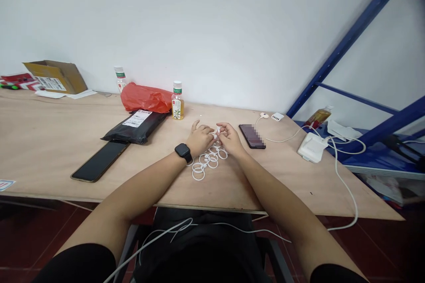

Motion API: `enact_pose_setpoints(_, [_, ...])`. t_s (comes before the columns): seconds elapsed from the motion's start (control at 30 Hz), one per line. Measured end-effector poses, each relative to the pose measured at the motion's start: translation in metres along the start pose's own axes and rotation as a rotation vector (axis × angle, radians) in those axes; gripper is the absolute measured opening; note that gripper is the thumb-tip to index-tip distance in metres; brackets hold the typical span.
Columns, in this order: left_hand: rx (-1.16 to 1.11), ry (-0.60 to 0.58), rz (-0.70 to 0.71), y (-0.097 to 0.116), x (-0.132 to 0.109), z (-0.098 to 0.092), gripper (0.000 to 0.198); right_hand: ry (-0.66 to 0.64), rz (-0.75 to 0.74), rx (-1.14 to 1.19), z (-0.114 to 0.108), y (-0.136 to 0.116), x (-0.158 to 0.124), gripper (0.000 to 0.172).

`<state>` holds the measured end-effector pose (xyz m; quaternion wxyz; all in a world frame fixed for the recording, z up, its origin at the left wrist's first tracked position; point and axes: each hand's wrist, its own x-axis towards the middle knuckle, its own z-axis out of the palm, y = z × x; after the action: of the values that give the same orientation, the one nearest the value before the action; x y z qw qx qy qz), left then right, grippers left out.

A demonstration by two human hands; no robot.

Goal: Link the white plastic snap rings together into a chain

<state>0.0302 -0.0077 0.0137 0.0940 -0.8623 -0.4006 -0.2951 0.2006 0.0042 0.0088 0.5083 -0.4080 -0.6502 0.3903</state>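
Note:
Several white rings (206, 159), joined or overlapping in a cluster, lie on the wooden table between my forearms. At the far end of the cluster, my right hand (231, 139) pinches a small white piece (218, 130) between thumb and fingertips. My left hand (199, 139), with a black watch (183, 152) on its wrist, is closed against the same spot. Its outer finger sticks up while the others bend toward the rings. It seems to grip one of the white rings, though the fingers partly hide the contact.
A phone (252, 136) lies right of my hands, with a white cable and adapter (312, 147) beyond. To the left are another phone (100, 161), a black parcel (136, 126), a red bag (148, 98) and a bottle (178, 101). A blue metal frame (352, 31) stands right.

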Motion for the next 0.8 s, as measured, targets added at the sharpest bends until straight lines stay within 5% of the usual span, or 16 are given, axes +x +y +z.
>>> enact_pose_setpoints(0.17, [-0.012, 0.044, 0.033, -0.003, -0.003, 0.001, 0.024, 0.123, -0.033, -0.002, -0.006, 0.001, 0.002, 0.028])
enact_pose_setpoints(0.57, [-0.143, 0.145, 0.044, -0.010, -0.008, 0.001, 0.018, -0.029, -0.100, -0.278, -0.012, -0.001, -0.005, 0.033])
enact_pose_setpoints(0.8, [-0.289, 0.102, -0.085, -0.013, -0.007, 0.003, 0.029, -0.019, -0.181, -0.303, -0.010, -0.007, -0.007, 0.023])
